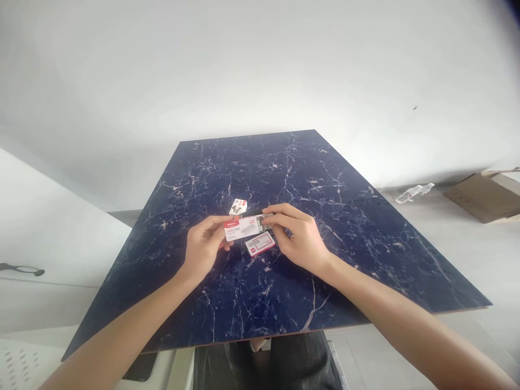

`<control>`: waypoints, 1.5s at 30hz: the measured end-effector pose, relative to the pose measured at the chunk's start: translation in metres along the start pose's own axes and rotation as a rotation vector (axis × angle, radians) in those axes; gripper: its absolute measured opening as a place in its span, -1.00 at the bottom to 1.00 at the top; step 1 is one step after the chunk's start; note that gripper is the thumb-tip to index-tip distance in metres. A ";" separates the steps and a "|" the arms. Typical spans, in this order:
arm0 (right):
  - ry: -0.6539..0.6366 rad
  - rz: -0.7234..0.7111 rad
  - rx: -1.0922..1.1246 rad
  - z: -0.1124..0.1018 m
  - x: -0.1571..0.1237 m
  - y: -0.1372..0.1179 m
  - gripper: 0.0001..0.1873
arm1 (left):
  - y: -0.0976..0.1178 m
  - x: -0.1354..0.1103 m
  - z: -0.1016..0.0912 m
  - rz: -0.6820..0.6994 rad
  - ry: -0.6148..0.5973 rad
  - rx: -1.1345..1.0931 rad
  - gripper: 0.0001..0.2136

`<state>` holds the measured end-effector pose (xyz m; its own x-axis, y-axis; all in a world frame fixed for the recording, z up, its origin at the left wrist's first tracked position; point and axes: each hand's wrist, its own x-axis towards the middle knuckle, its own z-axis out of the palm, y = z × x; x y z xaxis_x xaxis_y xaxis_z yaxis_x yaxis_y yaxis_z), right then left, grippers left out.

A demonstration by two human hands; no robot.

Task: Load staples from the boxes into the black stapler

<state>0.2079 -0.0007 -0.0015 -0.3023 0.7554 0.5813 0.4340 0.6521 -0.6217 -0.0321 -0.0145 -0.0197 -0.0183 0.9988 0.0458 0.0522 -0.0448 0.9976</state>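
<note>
My left hand [206, 242] pinches the left end of a small white and red staple box [242, 228] above the table. A grey strip of staples [261, 222] shows at the box's right end. The thumb and fingers of my right hand [298, 235] are closed on that strip; how far it sits inside the box I cannot tell. Just below the held box lies another white and red box [260, 244]. Beyond my left fingers stands a small white box [238, 207] with a dark picture and red print. A dark object behind the held box is mostly hidden.
The dark blue marbled table [252, 179] reaches to near the white wall. On the floor to the right are a clear plastic bottle [414, 193] and a cardboard box [483, 196]. A white cabinet [52, 233] with a dark handle stands at the left.
</note>
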 end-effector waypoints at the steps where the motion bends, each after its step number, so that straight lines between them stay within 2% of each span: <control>1: 0.003 -0.002 -0.001 0.000 0.000 -0.001 -0.70 | 0.001 -0.001 0.000 0.017 0.016 0.017 -0.81; 5: -0.002 -0.002 0.003 0.000 0.000 -0.003 -0.69 | 0.003 -0.003 0.000 0.056 0.061 0.068 -0.81; 11: -0.036 0.077 -0.001 -0.005 0.000 -0.002 -0.65 | 0.004 -0.002 0.001 -0.011 0.023 0.004 -0.81; 17: -0.025 0.160 -0.039 -0.005 0.003 -0.002 -0.88 | 0.006 -0.010 0.005 0.119 -0.065 0.055 -0.84; 21: -0.078 0.269 0.065 -0.003 0.003 0.000 -0.87 | 0.003 -0.010 0.004 0.125 -0.136 0.015 -0.85; 24: -0.106 0.279 0.089 -0.005 0.003 0.001 -0.88 | 0.001 -0.008 0.002 0.095 -0.120 -0.015 -0.84; 28: -0.095 0.224 0.002 -0.005 0.004 0.000 -0.91 | 0.001 -0.005 -0.001 0.099 -0.087 -0.018 -0.84; 33: -0.144 0.172 -0.058 -0.004 0.005 -0.003 -0.86 | 0.005 -0.005 -0.002 0.086 -0.108 0.008 -0.85; 45: -0.017 0.301 -0.057 -0.004 0.002 -0.008 -0.88 | 0.004 -0.005 0.000 0.103 -0.043 0.104 -0.84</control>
<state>0.2073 -0.0044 0.0065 -0.1672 0.9152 0.3666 0.5527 0.3949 -0.7339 -0.0315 -0.0199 -0.0156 0.0355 0.9891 0.1429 0.1545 -0.1467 0.9770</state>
